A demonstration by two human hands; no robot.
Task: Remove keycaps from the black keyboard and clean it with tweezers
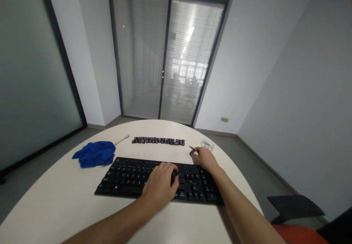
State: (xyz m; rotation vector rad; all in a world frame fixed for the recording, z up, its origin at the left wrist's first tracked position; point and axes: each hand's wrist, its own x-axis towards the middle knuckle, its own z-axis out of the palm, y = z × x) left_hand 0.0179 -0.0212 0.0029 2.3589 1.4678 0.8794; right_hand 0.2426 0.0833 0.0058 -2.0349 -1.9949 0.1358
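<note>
A black keyboard (132, 176) lies across the near part of the round table. My left hand (159, 183) rests over its middle, fingers curled towards the thumb around a small dark spot; whether that is a loose piece or the keyboard below, I cannot tell. Just past the keyboard's far right edge, my right hand (205, 158) is closed on a small red-and-black tool (194, 150) with a thin tip pointing left. Its exact kind is too small to make out. Beyond the keyboard, several loose black keycaps (158, 140) stand in rows.
To the left lies a crumpled blue cloth (96, 154), with a cotton swab (122, 139) beside it. A clear plastic bag (208, 145) sits behind my right hand. The pale table (68, 200) has a curved edge; a chair (295, 207) stands at the lower right.
</note>
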